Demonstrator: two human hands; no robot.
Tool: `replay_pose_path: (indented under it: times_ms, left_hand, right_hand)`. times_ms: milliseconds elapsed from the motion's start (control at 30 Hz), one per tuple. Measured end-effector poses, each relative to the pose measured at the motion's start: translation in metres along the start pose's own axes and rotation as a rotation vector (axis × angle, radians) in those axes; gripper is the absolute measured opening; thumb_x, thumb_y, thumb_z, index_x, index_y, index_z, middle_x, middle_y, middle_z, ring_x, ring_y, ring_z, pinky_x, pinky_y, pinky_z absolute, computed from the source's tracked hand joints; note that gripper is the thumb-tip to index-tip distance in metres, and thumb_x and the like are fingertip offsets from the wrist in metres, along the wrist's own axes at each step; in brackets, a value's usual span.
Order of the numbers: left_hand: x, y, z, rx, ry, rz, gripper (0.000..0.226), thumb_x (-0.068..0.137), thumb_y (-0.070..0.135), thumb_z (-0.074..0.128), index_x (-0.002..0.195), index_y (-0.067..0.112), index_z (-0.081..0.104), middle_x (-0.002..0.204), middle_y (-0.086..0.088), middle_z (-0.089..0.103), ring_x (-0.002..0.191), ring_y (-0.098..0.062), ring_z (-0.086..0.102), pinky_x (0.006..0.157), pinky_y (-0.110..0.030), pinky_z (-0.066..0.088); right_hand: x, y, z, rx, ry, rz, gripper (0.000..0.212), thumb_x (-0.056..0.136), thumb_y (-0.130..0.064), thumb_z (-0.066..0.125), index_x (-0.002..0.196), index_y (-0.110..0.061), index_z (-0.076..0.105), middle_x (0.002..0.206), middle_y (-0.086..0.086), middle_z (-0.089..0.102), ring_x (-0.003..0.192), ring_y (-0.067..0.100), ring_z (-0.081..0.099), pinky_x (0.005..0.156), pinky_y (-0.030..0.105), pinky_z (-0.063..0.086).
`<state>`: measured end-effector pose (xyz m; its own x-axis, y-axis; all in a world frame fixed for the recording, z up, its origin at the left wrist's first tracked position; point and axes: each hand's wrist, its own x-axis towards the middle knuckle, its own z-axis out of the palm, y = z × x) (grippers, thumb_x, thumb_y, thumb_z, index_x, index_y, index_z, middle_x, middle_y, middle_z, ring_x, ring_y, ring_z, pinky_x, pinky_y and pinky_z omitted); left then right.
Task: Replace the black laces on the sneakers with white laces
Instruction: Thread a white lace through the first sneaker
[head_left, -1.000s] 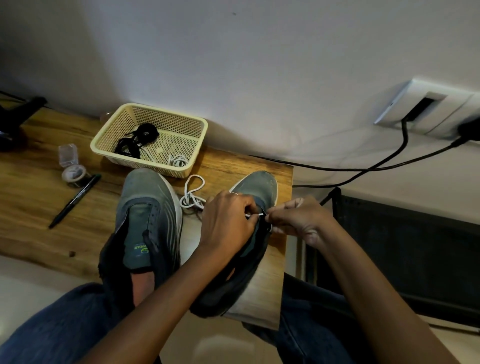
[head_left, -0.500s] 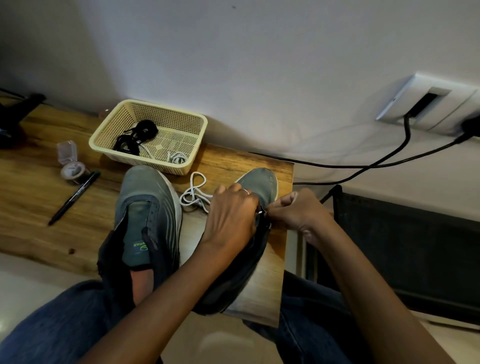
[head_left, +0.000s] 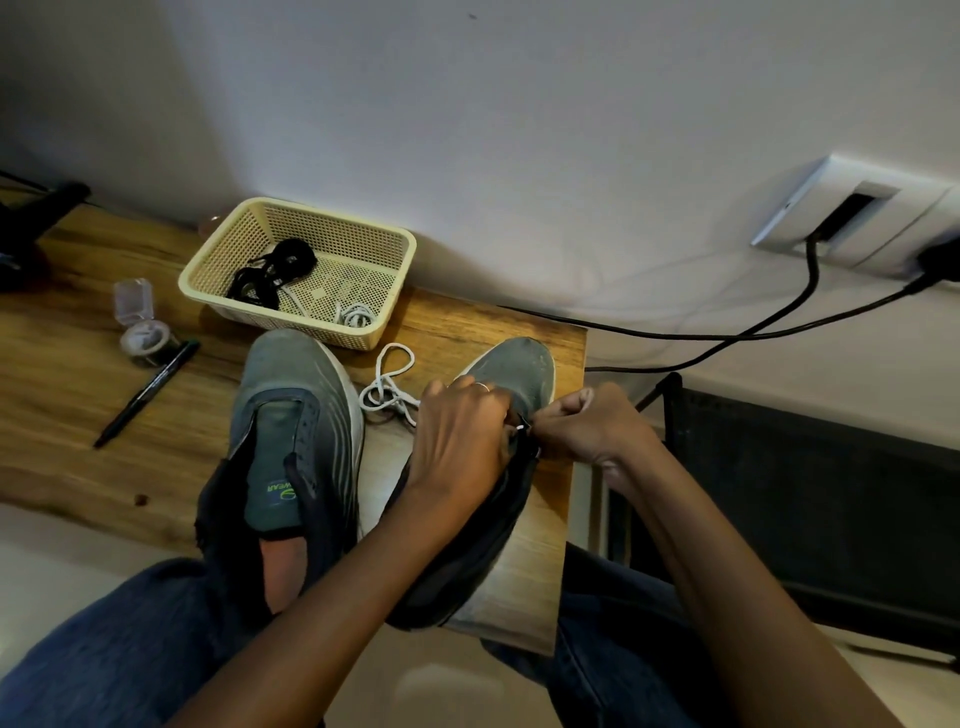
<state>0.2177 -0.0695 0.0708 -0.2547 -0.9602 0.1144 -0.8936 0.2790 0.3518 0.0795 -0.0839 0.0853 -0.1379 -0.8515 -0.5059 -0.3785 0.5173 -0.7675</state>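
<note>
White lace (head_left: 389, 387) lay looped on the table (head_left: 67, 395) between the two sneakers, its free tip (head_left: 519, 427) pinched at the right sneaker (head_left: 511, 382), where both my hands met. From that pinch the slack ran off toward ten o'clock, while the shoe's long axis pointed from six to twelve, toe toward the wall. My left hand (head_left: 460, 431) curled over the shoe's eyelet row, fingers closed on the upper; my right hand (head_left: 592, 428) sat at three o'clock of the tip, its grip closed, apparently on the lace end, and seemed nearer for the pull. The left sneaker (head_left: 296, 415) stood unlaced at nine o'clock. At eleven o'clock the basket (head_left: 218, 270) held black laces (head_left: 283, 265); a pen (head_left: 148, 392) lay farther left. Nothing blocked the eyelets but my own knuckles.
</note>
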Motion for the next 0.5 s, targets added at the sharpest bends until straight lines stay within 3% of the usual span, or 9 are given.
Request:
replay_pose_path:
  times_ms: [133,267,433,500]
  left_hand:
    - [0.0014,-0.0037,0.0033,-0.094,-0.008,-0.091,0.014,0.090,0.029,0.063,0.102,0.026,0.069,0.103,0.005,0.068,0.100,-0.013,0.056,0.086,-0.030,0.033]
    - [0.0032,-0.0067,0.0044,-0.192,-0.031,-0.162,0.007,0.085,0.030,0.070,0.091,0.027,0.073,0.095,0.007,0.071,0.092,-0.011,0.059,0.086,-0.032,0.042]
    - [0.0027,-0.0065,0.0029,-0.250,-0.032,-0.200,0.004,0.083,0.028,0.072,0.086,0.026,0.074,0.091,0.008,0.072,0.089,-0.012,0.060,0.081,-0.028,0.043]
    - [0.0030,-0.0059,0.0021,-0.260,-0.034,-0.214,0.004,0.083,0.028,0.072,0.085,0.026,0.075,0.090,0.008,0.072,0.088,-0.012,0.060,0.078,-0.025,0.039]
  right_hand:
    - [0.0008,0.0004,-0.0016,0.048,-0.008,0.034,0.019,0.076,0.002,0.073,0.090,0.014,0.068,0.085,0.023,0.070,0.073,0.023,0.065,0.079,0.042,0.056]
    - [0.0007,-0.0012,-0.0013,0.033,-0.008,0.046,0.013,0.077,0.002,0.072,0.087,0.010,0.069,0.087,0.024,0.070,0.073,0.024,0.063,0.077,0.041,0.056]
    - [-0.0006,-0.0047,-0.0033,0.041,-0.033,0.062,0.003,0.078,0.006,0.070,0.079,0.008,0.068,0.075,0.020,0.067,0.056,0.018,0.060,0.052,0.022,0.053]
    - [-0.0012,-0.0044,-0.0041,0.063,-0.037,0.071,0.002,0.078,0.006,0.070,0.077,0.007,0.068,0.074,0.018,0.067,0.056,0.018,0.061,0.050,0.020,0.053]
